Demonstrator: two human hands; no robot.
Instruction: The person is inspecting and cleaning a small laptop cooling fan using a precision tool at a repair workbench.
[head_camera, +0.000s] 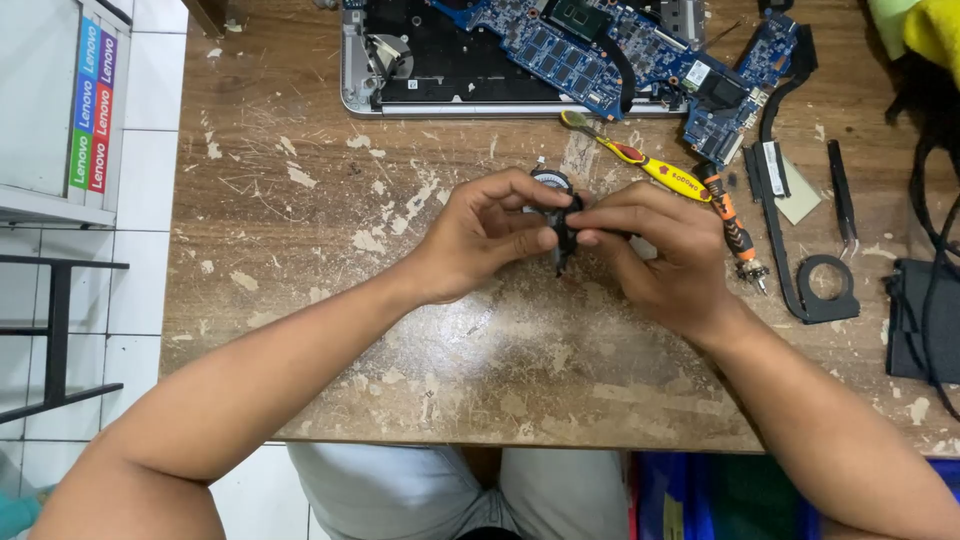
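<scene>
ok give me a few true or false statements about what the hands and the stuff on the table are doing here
1. Both hands hold the small black fan between them. True: left hand and right hand pinch it with their fingers.
2. The yellow-handled brush is in the right hand. False: it lies on the wooden table.
3. An opened laptop with a blue circuit board lies at the table's far edge. True.
4. The orange and black screwdriver stands upright. False: it lies flat beside the right hand.
5. The black tweezers lie left of the hands. False: to the right.
</scene>
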